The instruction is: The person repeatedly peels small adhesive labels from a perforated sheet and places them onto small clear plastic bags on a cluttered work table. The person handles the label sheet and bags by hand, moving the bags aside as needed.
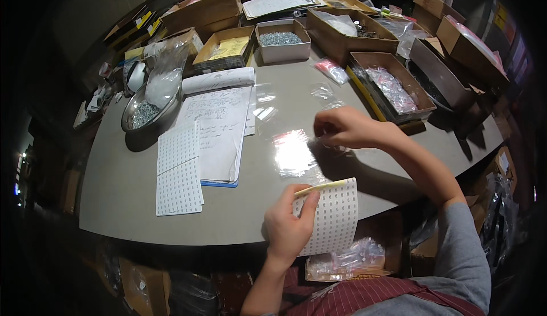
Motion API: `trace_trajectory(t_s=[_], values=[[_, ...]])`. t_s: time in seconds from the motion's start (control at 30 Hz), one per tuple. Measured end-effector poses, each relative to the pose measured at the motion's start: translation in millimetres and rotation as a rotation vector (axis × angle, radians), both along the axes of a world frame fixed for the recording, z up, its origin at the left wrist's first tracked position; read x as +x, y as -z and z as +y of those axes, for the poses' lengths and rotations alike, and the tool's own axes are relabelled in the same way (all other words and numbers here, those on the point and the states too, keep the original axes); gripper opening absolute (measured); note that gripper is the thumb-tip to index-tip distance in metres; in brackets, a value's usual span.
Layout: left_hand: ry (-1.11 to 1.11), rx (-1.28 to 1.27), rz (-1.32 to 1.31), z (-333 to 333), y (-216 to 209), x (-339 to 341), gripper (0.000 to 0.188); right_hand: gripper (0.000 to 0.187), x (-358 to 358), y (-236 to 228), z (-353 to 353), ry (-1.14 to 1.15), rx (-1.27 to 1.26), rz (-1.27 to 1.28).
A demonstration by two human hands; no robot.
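Near the table's front edge, my left hand (286, 226) is closed on a white sticker sheet (331, 219) printed with rows of small marks. Its top edge is folded over, showing a yellowish strip, and the sheet hangs past the table edge. My right hand (345, 127) hovers with fingers pinched, beside a pile of small clear plastic bags (293, 152) in the middle of the table. Whatever sits in that pinch is too small to make out. Glare washes out much of the pile. More clear bags (265, 113) lie loose behind it.
Two more sticker sheets (178, 171) overlap a clipboard with written paper (219, 139) at left. Behind it stands a metal bowl of small hardware (138, 114). Boxes line the back, including a white box of metal parts (283, 51). A box of bags (364, 273) sits below the table edge.
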State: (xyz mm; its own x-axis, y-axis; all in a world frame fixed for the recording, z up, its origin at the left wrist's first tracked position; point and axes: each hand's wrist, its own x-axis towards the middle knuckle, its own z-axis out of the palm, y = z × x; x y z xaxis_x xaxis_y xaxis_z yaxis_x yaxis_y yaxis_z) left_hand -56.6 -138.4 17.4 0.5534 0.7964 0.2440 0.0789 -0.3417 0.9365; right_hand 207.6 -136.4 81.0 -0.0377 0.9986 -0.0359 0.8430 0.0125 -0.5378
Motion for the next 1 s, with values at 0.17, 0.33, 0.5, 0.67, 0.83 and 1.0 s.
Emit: trace_trajectory(t_s=[0.17, 0.33, 0.5, 0.67, 0.83, 1.0], values=[[-0.012, -0.017, -0.021, 0.1, -1.6, -1.7, 0.018, 0.025, -24.1, 13.6, 18.7, -0.061, 0.067, 0.103], [-0.041, -0.001, -0.029, -2.7, -4.4, -0.4, 0.016, 0.025, -9.9, 32.1, 13.8, 0.061, 0.163, -0.170], [-0.036, 0.009, -0.021, -1.0, 1.2, -4.6, 0.019, 0.038, 39.8, 18.2, -17.1, 0.292, -0.093, -0.046], [-0.038, -0.039, 0.025, -3.0, -3.6, -0.5, 0.018, 0.024, 33.6, 8.2, -62.4, 0.247, 0.109, 0.124], [-0.059, 0.015, -0.022, -1.4, 6.7, -3.2, 0.017, 0.024, -24.0, -5.0, -85.9, -0.147, -0.034, 0.227], [-0.054, 0.044, -0.019, -2.6, 2.1, 0.1, 0.016, 0.019, -42.2, 25.3, -98.0, -0.118, 0.414, -0.116]])
